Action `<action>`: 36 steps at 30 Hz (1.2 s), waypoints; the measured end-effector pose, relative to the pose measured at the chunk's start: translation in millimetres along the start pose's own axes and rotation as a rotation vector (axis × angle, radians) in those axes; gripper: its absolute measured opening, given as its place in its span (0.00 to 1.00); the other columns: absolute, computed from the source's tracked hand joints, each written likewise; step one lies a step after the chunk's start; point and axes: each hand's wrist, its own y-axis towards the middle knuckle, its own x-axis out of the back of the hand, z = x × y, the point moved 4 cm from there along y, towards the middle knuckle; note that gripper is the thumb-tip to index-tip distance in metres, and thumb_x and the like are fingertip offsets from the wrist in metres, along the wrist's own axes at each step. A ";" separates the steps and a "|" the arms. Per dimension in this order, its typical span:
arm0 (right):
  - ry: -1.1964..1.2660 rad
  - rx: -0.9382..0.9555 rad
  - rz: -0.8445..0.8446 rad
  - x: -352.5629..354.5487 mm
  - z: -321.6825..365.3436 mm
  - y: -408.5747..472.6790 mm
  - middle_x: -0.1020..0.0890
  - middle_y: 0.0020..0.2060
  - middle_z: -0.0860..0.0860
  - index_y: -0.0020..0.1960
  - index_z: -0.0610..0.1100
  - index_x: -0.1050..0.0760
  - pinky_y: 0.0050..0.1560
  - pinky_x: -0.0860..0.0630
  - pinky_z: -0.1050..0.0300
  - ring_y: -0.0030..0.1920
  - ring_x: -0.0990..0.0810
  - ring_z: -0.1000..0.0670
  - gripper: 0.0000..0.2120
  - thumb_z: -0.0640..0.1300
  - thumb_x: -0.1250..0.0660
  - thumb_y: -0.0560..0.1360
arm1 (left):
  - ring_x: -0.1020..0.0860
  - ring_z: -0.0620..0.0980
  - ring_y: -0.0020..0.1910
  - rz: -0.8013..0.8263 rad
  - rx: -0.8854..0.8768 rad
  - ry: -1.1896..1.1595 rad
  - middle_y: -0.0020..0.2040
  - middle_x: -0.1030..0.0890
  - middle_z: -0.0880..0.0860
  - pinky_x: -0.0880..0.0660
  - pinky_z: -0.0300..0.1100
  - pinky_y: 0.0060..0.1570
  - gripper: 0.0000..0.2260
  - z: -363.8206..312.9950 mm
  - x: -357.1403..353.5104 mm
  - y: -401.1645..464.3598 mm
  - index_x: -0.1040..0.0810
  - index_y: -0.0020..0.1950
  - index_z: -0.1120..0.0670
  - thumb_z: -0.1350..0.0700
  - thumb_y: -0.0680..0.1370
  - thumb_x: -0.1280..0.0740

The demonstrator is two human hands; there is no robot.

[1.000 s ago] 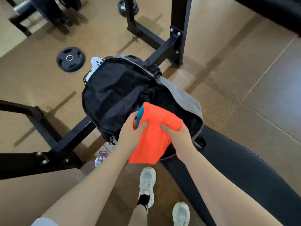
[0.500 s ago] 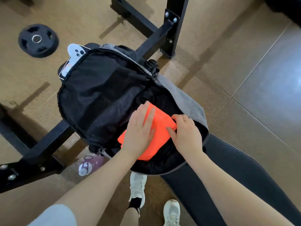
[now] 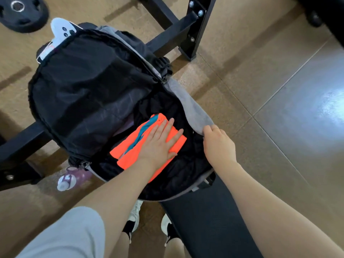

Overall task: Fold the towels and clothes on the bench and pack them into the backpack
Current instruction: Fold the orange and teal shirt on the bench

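The folded orange garment, with a teal stripe showing along its upper fold, lies inside the main compartment of the black backpack, toward the near side of the opening, on the dark lining. The backpack sits at the far end of the black bench, its big front flap thrown open to the left. The left hand lies flat on the garment with fingers straight, pressing it down and grasping nothing. The right hand curls its fingers over the grey rim of the backpack at the right edge of the opening, gripping it and holding the mouth wide. The garment looks light, thin and limp, probably a slick sports fabric, so it will likely spring out of its folds or slide apart if lifted by one corner; it handles best with a flat palm on top, or pinched through all layers at the folded edge. The backpack is soft-sided and will sag shut unless the rim is held. No other towels or clothes show on the visible part of the bench. A bottle and a weight plate lie on the floor beyond.
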 end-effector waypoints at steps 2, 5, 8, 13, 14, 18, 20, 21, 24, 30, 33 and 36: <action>0.126 0.018 -0.002 3.7 -2.5 -5.8 0.26 0.48 0.46 0.49 0.41 0.33 0.37 0.37 0.55 0.45 0.26 0.45 0.01 0.38 0.42 0.79 | 0.64 0.55 0.75 0.105 0.054 0.017 0.75 0.66 0.56 0.67 0.48 0.70 0.33 -5.0 1.9 4.0 0.62 0.75 0.44 0.42 0.79 0.44; 0.241 0.054 0.011 18.6 -1.9 -17.2 0.26 0.48 0.45 0.51 0.40 0.32 0.37 0.37 0.55 0.42 0.28 0.46 0.05 0.41 0.44 0.80 | 0.63 0.56 0.75 0.151 0.071 -0.046 0.76 0.64 0.57 0.64 0.49 0.71 0.32 -10.0 23.9 -0.8 0.59 0.76 0.46 0.44 0.79 0.43; 0.164 0.136 0.019 35.8 6.3 -24.1 0.26 0.50 0.47 0.54 0.42 0.30 0.39 0.33 0.56 0.45 0.26 0.46 0.06 0.40 0.40 0.78 | 0.37 0.61 0.71 -0.070 0.032 -0.153 0.73 0.38 0.61 0.40 0.56 0.68 0.25 -5.2 64.2 -23.5 0.34 0.72 0.53 0.50 0.75 0.41; -0.058 0.702 0.067 27.4 47.5 -60.7 0.22 0.36 0.50 0.40 0.46 0.22 0.31 0.29 0.57 0.34 0.22 0.48 0.12 0.47 0.22 0.62 | 0.23 0.66 0.57 -0.094 0.182 -0.265 0.59 0.23 0.64 0.25 0.60 0.54 0.23 33.1 77.3 -83.3 0.21 0.56 0.62 0.55 0.69 0.46; -0.107 0.810 0.176 20.9 50.7 -74.2 0.22 0.35 0.50 0.40 0.46 0.23 0.32 0.30 0.56 0.35 0.23 0.48 0.10 0.49 0.24 0.66 | 0.22 0.66 0.55 -0.089 0.193 -0.289 0.58 0.22 0.65 0.25 0.60 0.53 0.22 36.6 74.6 -94.6 0.21 0.55 0.64 0.55 0.69 0.46; -0.363 0.840 0.448 -7.9 30.5 -105.1 0.22 0.43 0.48 0.48 0.44 0.23 0.48 0.28 0.52 0.45 0.23 0.46 0.15 0.54 0.29 0.69 | 0.23 0.65 0.55 -0.147 0.291 -0.421 0.57 0.23 0.66 0.27 0.57 0.55 0.14 26.9 65.0 -132.7 0.21 0.54 0.65 0.63 0.72 0.38; -0.405 0.798 0.302 -21.3 20.9 -108.5 0.23 0.34 0.51 0.38 0.46 0.23 0.40 0.26 0.55 0.35 0.23 0.48 0.13 0.47 0.22 0.58 | 0.27 0.64 0.62 -0.175 0.342 -0.504 0.62 0.26 0.64 0.32 0.53 0.62 0.13 19.3 56.6 -142.2 0.22 0.57 0.64 0.66 0.72 0.34; -0.393 0.790 0.181 -25.7 15.8 -107.9 0.24 0.32 0.51 0.37 0.46 0.24 0.39 0.26 0.56 0.34 0.24 0.48 0.08 0.42 0.26 0.60 | 0.30 0.62 0.65 -0.185 0.366 -0.539 0.65 0.28 0.62 0.35 0.51 0.65 0.14 17.4 53.5 -145.0 0.23 0.59 0.63 0.66 0.73 0.34; -0.314 0.773 -0.039 -24.0 9.1 -103.2 0.20 0.39 0.48 0.46 0.43 0.21 0.45 0.24 0.53 0.40 0.21 0.45 0.14 0.37 0.45 0.71 | 0.37 0.55 0.70 -0.192 0.438 -0.601 0.70 0.33 0.56 0.40 0.45 0.68 0.15 19.3 47.8 -151.2 0.26 0.64 0.59 0.63 0.77 0.38; -0.340 0.703 0.030 -9.8 19.1 -85.7 0.24 0.29 0.50 0.33 0.45 0.25 0.44 0.32 0.54 0.31 0.24 0.47 0.10 0.36 0.26 0.55 | 0.30 0.52 0.63 -0.225 0.459 -0.674 0.66 0.30 0.53 0.35 0.40 0.61 0.14 37.3 58.7 -165.8 0.25 0.62 0.58 0.63 0.77 0.39; -0.120 0.619 0.043 17.9 37.5 -69.8 0.26 0.27 0.52 0.34 0.46 0.25 0.31 0.32 0.58 0.26 0.26 0.48 0.12 0.36 0.24 0.57 | 0.28 0.52 0.61 -0.242 0.414 -0.662 0.61 0.26 0.54 0.34 0.41 0.61 0.13 52.9 70.1 -164.5 0.24 0.60 0.58 0.64 0.76 0.39; 0.110 0.625 0.030 58.9 60.8 -51.7 0.23 0.31 0.53 0.38 0.46 0.23 0.37 0.36 0.57 0.32 0.24 0.49 0.07 0.43 0.38 0.73 | 0.27 0.54 0.60 -0.272 0.420 -0.661 0.59 0.25 0.56 0.32 0.45 0.61 0.13 71.8 85.9 -166.6 0.23 0.58 0.59 0.65 0.75 0.38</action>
